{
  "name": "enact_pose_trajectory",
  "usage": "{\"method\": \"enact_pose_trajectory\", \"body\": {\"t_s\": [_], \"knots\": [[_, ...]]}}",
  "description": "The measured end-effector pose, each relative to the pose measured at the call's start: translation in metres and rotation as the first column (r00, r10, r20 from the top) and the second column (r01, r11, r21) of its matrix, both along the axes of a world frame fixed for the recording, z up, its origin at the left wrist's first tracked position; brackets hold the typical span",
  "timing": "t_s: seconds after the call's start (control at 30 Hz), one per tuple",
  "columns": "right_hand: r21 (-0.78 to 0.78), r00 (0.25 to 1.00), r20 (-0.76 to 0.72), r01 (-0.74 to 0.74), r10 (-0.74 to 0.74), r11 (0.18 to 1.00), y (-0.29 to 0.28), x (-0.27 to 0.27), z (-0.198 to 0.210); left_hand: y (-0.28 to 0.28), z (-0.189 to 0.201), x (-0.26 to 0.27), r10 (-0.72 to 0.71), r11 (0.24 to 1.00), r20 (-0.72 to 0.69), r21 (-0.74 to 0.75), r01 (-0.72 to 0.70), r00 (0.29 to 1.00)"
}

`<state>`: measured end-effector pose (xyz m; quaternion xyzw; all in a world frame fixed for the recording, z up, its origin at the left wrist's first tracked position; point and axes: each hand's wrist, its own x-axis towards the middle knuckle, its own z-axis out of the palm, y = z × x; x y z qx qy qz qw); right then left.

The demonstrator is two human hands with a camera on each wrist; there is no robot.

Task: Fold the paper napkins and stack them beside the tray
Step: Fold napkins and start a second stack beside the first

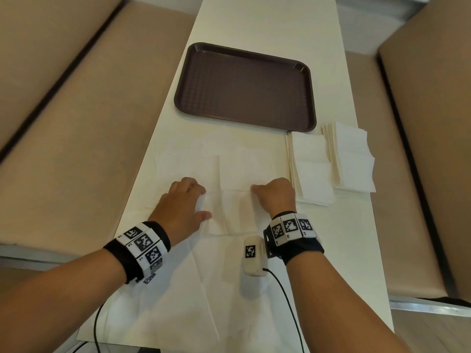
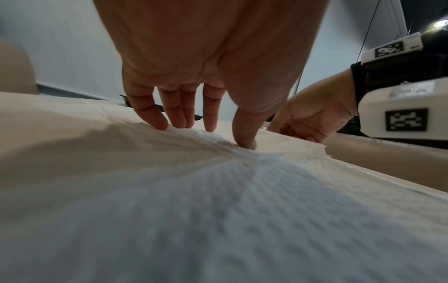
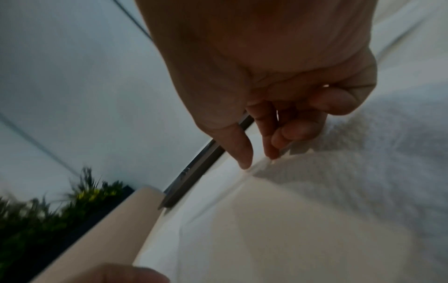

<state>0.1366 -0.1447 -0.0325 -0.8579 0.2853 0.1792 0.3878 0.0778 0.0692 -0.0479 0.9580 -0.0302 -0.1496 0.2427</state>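
1. Worktop (image 1: 254, 26): long, white, running from near to far, with tan padded benches (image 1: 63, 110) along its left and right sides.
2. Tray (image 1: 244, 85): dark brown, textured, bare inside, lying flat at the far centre of the worktop.
3. Unfolded napkins (image 1: 193, 159): white sheets spread loosely between the tray and the near edge, overlapping (edges hard to separate, white on white).
4. Folded napkins (image 1: 331, 161): two stacks side by side on the worktop, just near-right of the tray's near-right corner; the left stack touches or nearly touches the tray rim.
5. Napkin being worked (image 1: 229, 205): lies flat at the near centre, between both hands, its crease line running left to right.
6. Left hand (image 1: 182, 207): palm down, fingers (image 2: 150, 113) straight and spread, pressing the napkin's left part flat; thumb tip dents the paper.
7. Right hand (image 1: 275, 197): fingers curled, thumb and fingertips (image 3: 244, 151) pinching the napkin's raised edge on its right side.
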Motion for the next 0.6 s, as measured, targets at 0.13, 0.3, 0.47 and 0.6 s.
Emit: {"method": "enact_pose_trajectory", "body": {"t_s": [0.13,0.3,0.47,0.6], "knots": [[0.146,1.000,-0.004,0.015,-0.015,0.989,0.001,-0.002,0.003,0.001,-0.002,0.000,-0.004,1.000,0.006,-0.002,0.004,1.000],[0.237,0.998,0.051,-0.058,0.047,0.970,0.006,-0.003,0.014,0.001,-0.002,0.000,-0.003,1.000,0.016,-0.010,0.003,1.000],[0.400,0.998,0.062,-0.020,-0.005,0.916,0.011,-0.008,0.016,0.002,-0.002,0.000,-0.012,0.998,0.001,-0.067,0.012,1.000],[0.482,0.998,0.056,-0.036,0.010,0.876,0.022,-0.013,0.013,0.004,0.006,0.000,0.047,0.951,-0.062,-0.302,-0.064,0.997]]}}
